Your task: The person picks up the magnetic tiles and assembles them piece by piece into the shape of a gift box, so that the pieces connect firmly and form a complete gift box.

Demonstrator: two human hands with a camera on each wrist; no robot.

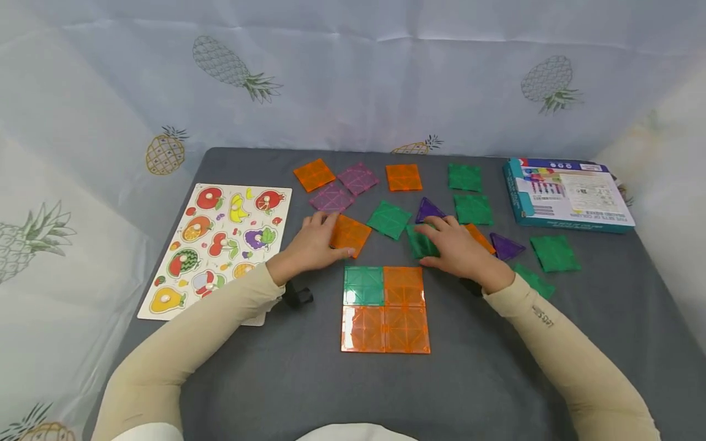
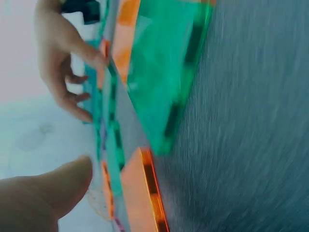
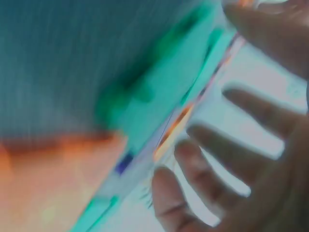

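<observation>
In the head view a two-by-two block of flat translucent tiles lies in the middle: a green square tile [image 1: 363, 286] and three orange square tiles [image 1: 407, 329]. My left hand [image 1: 311, 245] is beside a loose orange square tile [image 1: 353, 236], fingers and thumb spread at its left side. Over a loose green square tile [image 1: 420, 244] reaches my right hand [image 1: 456, 248], its fingers spread and overlapping that tile. The right wrist view, blurred, shows these fingers [image 3: 212, 140] apart. My left thumb [image 2: 63, 186] stands extended in the left wrist view.
Beyond the hands lie more loose tiles: purple squares [image 1: 333, 198], green squares [image 1: 464, 177], orange squares [image 1: 404, 177] and dark purple triangles [image 1: 506, 247]. A fruit puzzle board [image 1: 190, 236] lies at left. At back right is a flat box [image 1: 570, 195].
</observation>
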